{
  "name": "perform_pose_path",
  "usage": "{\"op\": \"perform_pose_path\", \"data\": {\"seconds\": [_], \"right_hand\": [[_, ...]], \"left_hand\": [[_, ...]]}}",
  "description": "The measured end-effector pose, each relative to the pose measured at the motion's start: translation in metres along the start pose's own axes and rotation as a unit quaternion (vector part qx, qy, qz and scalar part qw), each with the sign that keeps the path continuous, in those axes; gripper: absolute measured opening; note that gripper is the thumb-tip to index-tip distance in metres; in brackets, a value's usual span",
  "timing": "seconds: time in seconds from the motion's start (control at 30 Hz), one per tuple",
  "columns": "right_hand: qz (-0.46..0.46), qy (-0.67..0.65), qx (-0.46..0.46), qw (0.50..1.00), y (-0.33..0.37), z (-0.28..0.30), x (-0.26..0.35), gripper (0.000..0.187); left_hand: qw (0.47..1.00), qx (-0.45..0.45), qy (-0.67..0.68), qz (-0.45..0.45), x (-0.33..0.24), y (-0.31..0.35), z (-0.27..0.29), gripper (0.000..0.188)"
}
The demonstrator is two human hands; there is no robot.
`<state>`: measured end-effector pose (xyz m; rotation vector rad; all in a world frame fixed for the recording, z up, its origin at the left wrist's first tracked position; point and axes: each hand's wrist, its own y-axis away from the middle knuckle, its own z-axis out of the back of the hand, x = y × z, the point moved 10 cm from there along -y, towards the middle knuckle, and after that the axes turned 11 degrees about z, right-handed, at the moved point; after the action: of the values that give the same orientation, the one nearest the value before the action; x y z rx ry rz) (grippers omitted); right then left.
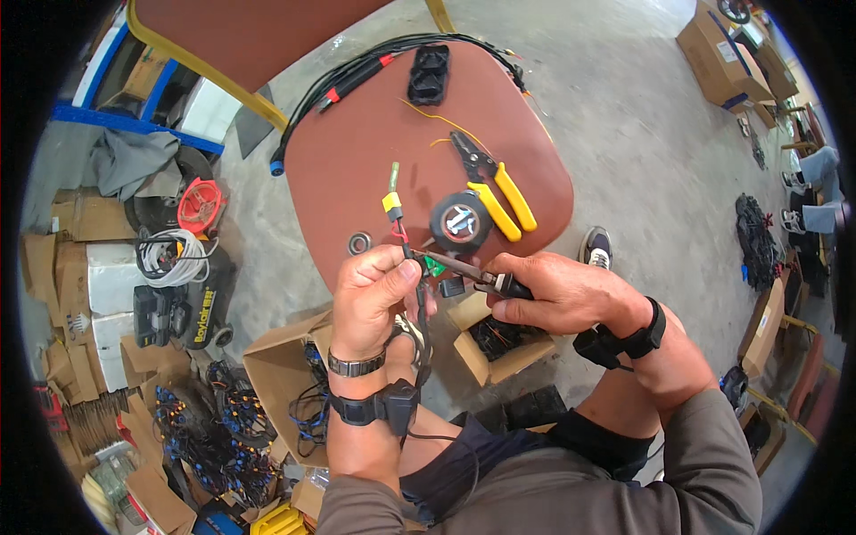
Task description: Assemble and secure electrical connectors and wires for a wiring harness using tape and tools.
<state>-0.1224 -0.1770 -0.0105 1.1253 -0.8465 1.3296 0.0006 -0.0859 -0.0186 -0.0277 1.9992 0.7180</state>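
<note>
1. Grey sleeves and both forearms at 6 o'clock, nearest the lens; black strap bands on both wrists, plus a metal watch (356, 364) on the left.
2. Left hand (379, 299) at centre, fingers closed around a thin black wire (420, 321), pinched near its top so the end stays steady for the tool; slack hangs down toward 6 o'clock.
3. Yellow connector (391, 203) on the wire end, sticking up at 12 o'clock of the left hand, clear of the fingers.
4. Right hand (562, 290) just at 3 o'clock of the left, closed on the dark handle of a slim pointed tool (459, 267); tip aimed toward 9 o'clock, meeting the wire at the left thumb. Exact contact too small to tell.
5. Small green piece (435, 266) right under the tool shaft, between the hands.
6. Brown rounded table (357, 160) behind the hands, serving as the parts surface: tape roll (460, 221), yellow-handled pliers (495, 187), black cable bundle (374, 67) at 12 o'clock.
7. Open cardboard box (499, 343) of black parts below the right hand, within reach.
</note>
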Motion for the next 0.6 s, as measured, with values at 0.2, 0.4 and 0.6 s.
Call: {"op": "perform_pose_path", "data": {"seconds": [0.2, 0.4, 0.6], "right_hand": [[-0.037, 0.027, 0.005, 0.999, 0.044, -0.002, 0.0, 0.044], [-0.05, 0.117, 0.016, 0.992, 0.072, -0.012, 0.0, 0.042], [-0.029, 0.097, 0.004, 0.995, 0.114, -0.039, 0.014, 0.038]], "left_hand": [[0.999, 0.045, -0.021, 0.022, 0.026, 0.006, -0.033, 0.027], [0.996, 0.061, 0.051, 0.035, 0.05, 0.018, -0.051, 0.025], [0.998, -0.007, 0.027, 0.053, 0.073, 0.074, -0.068, 0.023]]}}
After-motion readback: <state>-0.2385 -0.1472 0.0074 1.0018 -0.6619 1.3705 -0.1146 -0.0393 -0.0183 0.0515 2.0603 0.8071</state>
